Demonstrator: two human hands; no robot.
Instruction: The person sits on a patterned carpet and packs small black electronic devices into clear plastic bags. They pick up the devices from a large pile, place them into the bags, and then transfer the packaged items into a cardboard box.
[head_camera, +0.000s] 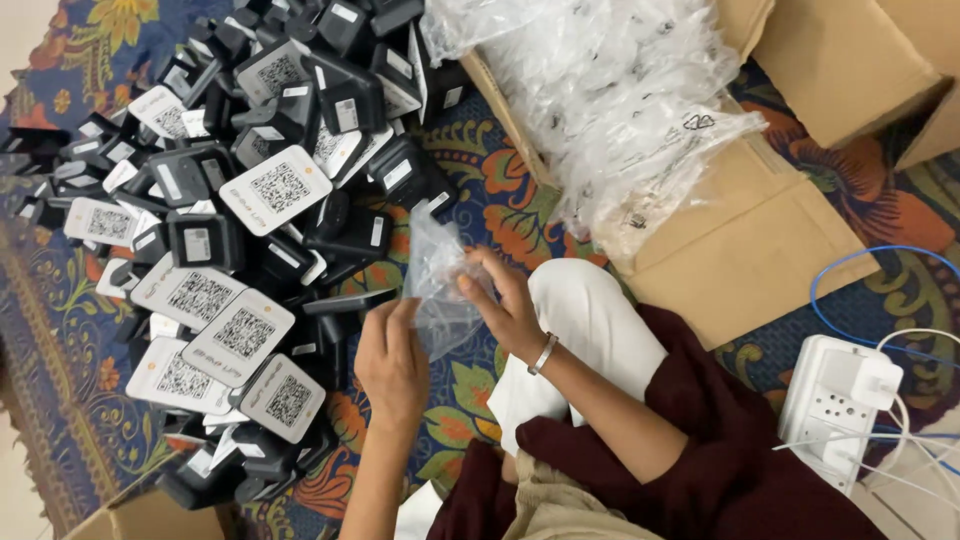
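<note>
Both my hands hold one small clear plastic bag (438, 268) above a patterned carpet. My left hand (392, 362) pinches its lower edge. My right hand (505, 305), with a metal bangle at the wrist, grips the bag's right side. A large pile of small black devices with white square-patterned faces (230, 220) lies just left of my hands. My knee in white cloth (585, 315) is under my right forearm.
An open cardboard box (740, 240) full of clear plastic bags (610, 90) sits at the upper right. A white power strip (835, 405) with a plug, white cables and a blue cable lies at the right. Another box corner (140, 515) shows at the bottom left.
</note>
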